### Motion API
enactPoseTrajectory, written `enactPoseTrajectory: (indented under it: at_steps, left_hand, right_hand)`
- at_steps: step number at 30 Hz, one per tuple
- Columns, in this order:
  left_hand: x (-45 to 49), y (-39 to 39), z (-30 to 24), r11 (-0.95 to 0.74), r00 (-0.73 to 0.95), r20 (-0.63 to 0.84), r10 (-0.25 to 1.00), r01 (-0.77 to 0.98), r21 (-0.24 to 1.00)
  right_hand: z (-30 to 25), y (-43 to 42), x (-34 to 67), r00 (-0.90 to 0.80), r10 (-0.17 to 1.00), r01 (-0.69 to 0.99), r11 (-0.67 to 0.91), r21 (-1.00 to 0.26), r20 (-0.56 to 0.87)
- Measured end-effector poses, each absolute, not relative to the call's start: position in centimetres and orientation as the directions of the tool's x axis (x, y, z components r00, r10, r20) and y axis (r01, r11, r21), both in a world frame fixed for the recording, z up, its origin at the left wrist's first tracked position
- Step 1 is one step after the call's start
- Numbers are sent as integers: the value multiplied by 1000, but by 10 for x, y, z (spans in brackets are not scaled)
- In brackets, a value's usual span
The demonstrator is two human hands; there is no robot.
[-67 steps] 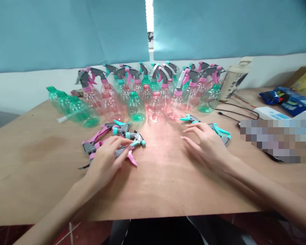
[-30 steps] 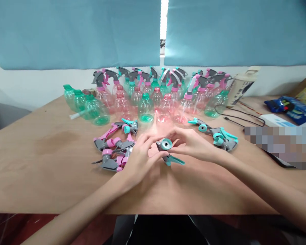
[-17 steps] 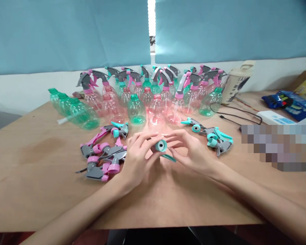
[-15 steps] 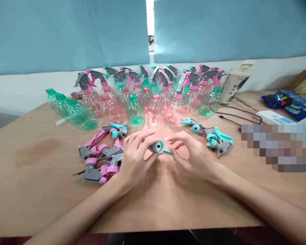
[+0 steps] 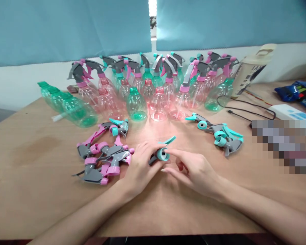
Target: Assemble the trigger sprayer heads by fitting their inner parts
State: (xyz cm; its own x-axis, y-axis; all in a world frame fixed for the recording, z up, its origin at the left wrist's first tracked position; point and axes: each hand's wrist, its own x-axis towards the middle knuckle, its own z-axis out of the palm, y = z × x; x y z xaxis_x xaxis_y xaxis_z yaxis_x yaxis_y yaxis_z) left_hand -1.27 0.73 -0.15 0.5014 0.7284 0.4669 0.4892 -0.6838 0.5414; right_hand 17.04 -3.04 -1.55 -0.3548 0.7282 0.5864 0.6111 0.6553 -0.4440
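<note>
My left hand (image 5: pixel 144 163) is closed around a grey spray trigger head (image 5: pixel 154 158) with a teal collar (image 5: pixel 163 154). The collar's round opening faces me, and the teal lever (image 5: pixel 170 140) points up and to the right. My right hand (image 5: pixel 193 167) has its index fingertip against the collar; its thumb is apart below, its other fingers curled. To the left lie several pink-and-grey trigger heads (image 5: pixel 109 153) and a teal one (image 5: pixel 119 128). Several teal-and-grey trigger heads (image 5: pixel 225 136) lie to the right.
Clear pink and green bottles (image 5: pixel 136 105) stand behind my hands, several fitted with trigger heads. Green bottles (image 5: pixel 79 110) stand at the left. A black cable (image 5: pixel 247 106), a large cream container (image 5: pixel 252 71) and a blue packet (image 5: pixel 293 92) are on the right.
The trigger head has turned in my left hand, so its teal lever now points up instead of right. My right index finger has come onto the collar. The view has shifted slightly.
</note>
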Motion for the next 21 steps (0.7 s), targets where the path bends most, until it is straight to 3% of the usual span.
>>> enactPoseTrajectory:
  at_steps: [8, 21]
  left_hand:
    - [-13, 5, -2, -637, 498, 418, 760, 441, 632]
    - [-13, 4, -4, -643, 524, 405, 750, 431, 633]
  right_hand:
    - [-17, -37, 168, -308, 757, 618, 620, -484, 576]
    - [-24, -33, 168, -360, 743, 563, 655, -503, 564]
